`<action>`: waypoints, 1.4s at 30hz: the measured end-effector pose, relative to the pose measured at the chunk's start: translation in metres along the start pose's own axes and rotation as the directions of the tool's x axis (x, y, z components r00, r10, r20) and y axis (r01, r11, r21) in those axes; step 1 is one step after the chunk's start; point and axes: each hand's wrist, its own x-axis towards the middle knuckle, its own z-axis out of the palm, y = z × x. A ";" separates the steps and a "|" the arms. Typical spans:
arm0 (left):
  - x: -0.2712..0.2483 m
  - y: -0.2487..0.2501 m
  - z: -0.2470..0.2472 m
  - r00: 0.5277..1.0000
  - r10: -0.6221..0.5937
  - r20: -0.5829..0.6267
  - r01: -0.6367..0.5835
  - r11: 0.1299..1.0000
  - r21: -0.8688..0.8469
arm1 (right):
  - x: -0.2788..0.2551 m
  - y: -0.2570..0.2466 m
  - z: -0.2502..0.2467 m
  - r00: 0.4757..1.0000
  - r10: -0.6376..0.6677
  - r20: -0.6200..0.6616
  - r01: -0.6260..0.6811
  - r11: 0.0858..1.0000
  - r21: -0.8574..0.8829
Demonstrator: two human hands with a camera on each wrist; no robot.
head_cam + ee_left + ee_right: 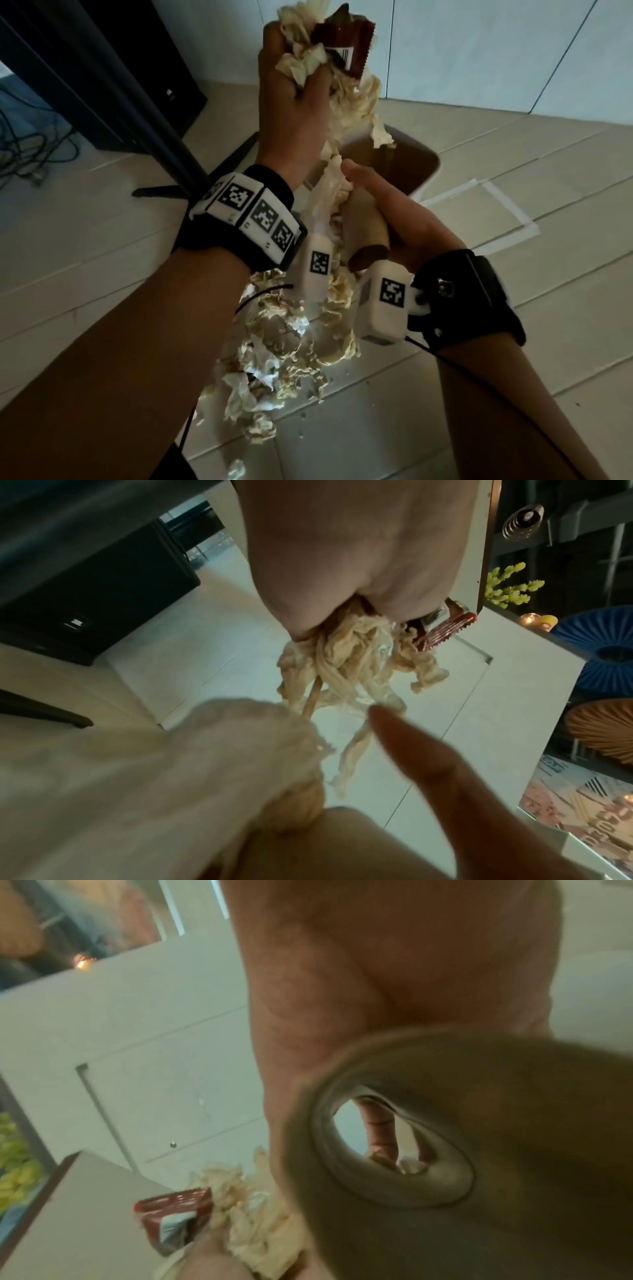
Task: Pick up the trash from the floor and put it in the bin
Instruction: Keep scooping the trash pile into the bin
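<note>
My left hand (291,85) is raised high and grips a wad of crumpled cream tissue (301,65) together with a dark red wrapper (346,44). Strands of tissue (349,653) hang down from its fist (342,561), the wrapper (441,634) beside them. Lower down, my right hand (404,219) holds a brown cardboard tube (364,226) with more tissue against it; the tube's open end (514,1150) fills the right wrist view. The tan bin (433,171) stands on the floor under both hands. A heap of crumpled tissue (291,342) lies on the floor below my wrists.
A black cabinet (137,68) and a black stand's pole (164,137) with flat legs stand at the left, with cables (27,144) on the floor beyond. A white tape outline (507,212) marks the tiles right of the bin. A pale wall rises behind.
</note>
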 end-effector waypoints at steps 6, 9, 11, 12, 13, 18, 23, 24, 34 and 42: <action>0.011 -0.007 0.024 0.994 0.011 0.110 -0.015 0.999 0.040 | 0.027 -0.021 -0.004 0.983 -0.107 -0.150 0.112 0.993 0.030; 0.016 -0.018 0.031 0.994 -0.001 0.105 -0.007 0.997 0.073 | 0.036 -0.034 -0.009 0.957 -0.117 -0.267 0.139 0.988 0.065; 0.019 -0.028 0.036 0.993 -0.047 0.112 0.039 0.996 0.075 | 0.041 -0.042 -0.016 0.936 -0.116 -0.332 0.157 0.983 0.097; 0.019 -0.034 0.038 0.991 -0.062 0.118 0.052 0.995 0.084 | 0.044 -0.045 -0.019 0.925 -0.118 -0.362 0.163 0.982 0.098; 0.018 -0.038 0.040 0.989 -0.074 0.125 0.061 0.993 0.103 | 0.047 -0.048 -0.022 0.915 -0.123 -0.385 0.167 0.982 0.085; 0.008 -0.062 0.043 0.981 -0.125 0.150 0.093 0.975 0.204 | 0.067 -0.053 -0.031 0.835 -0.183 -0.518 0.201 0.979 -0.022; 0.000 -0.089 0.040 0.948 -0.253 0.195 0.174 0.920 0.350 | 0.081 -0.055 -0.038 0.829 -0.166 -0.534 0.164 0.985 -0.052; -0.002 -0.094 0.039 0.940 -0.270 0.208 0.171 0.901 0.398 | 0.087 -0.053 -0.041 0.832 -0.168 -0.529 0.155 0.986 -0.069; -0.015 -0.120 0.046 0.620 -0.588 0.519 -0.186 0.533 0.826 | 0.111 -0.046 -0.055 0.878 -0.175 -0.446 0.029 0.948 -0.316; -0.004 -0.103 0.056 0.476 -0.731 0.489 -0.370 0.338 0.866 | 0.101 -0.048 -0.044 0.857 -0.326 -0.400 0.042 0.817 -0.576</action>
